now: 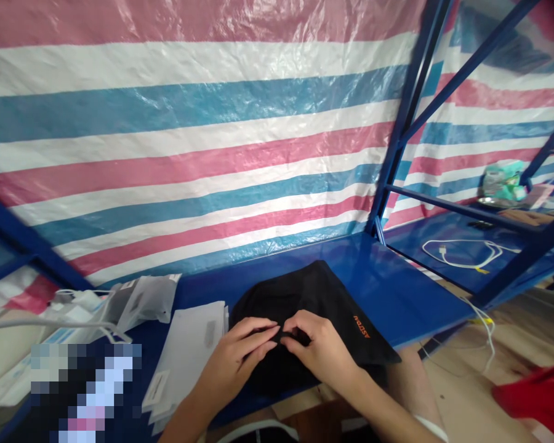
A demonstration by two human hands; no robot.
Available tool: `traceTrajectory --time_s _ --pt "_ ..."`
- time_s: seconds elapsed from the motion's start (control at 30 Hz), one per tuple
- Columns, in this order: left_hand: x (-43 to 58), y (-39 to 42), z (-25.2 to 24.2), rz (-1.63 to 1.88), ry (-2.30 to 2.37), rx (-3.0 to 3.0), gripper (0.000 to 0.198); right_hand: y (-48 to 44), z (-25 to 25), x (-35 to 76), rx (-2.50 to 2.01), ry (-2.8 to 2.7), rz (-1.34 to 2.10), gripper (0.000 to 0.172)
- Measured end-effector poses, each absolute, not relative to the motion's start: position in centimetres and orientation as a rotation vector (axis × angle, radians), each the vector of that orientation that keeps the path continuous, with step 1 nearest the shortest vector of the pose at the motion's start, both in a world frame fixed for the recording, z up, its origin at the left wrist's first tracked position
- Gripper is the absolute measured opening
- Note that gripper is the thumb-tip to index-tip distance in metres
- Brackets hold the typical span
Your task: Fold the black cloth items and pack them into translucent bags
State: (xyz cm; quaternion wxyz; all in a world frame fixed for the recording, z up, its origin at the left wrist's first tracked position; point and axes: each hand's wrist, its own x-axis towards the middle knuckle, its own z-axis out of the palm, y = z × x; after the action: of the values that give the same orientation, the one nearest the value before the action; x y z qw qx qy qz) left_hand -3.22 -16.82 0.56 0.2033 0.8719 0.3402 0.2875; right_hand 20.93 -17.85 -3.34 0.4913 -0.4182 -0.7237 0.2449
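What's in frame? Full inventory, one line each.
black fabric garment with orange lettering: 1, black, on the blue shelf, centre, under both hands
blue metal shelf surface: 1, blue, across the middle
grey-white plastic mailer bags: a stack plus one more behind, count unclear, left of the garment
white charging cable: 1, white, on the neighbouring shelf, right
striped plastic tarp: 1, pink, white and blue, backdrop
blue metal rack posts: several, blue, right of centre
red item: 1, red, lower right corner, kind unclear
left hand: 1, fingertips on the garment
right hand: 1, fingers pinching the garment fabric
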Motion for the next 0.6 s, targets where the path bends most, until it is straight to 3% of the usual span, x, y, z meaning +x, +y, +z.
traceTrajectory --time_s 0.17,0.43,0.6 --pt "-2.8 -16.8 -0.4 0.750 0.894 2.607 0.048 -18.2 -4.0 20.2 -1.094 -1.791 0.416 0.020" --pt "-2.7 -16.6 -1.4 0.897 0.950 2.756 0.037 -18.6 -2.8 21.5 -0.897 -1.848 0.555 0.021" --pt "-1.7 -17.1 -1.5 0.916 0.915 2.813 0.050 -19.0 -3.2 20.4 -0.947 -1.835 0.413 0.024"
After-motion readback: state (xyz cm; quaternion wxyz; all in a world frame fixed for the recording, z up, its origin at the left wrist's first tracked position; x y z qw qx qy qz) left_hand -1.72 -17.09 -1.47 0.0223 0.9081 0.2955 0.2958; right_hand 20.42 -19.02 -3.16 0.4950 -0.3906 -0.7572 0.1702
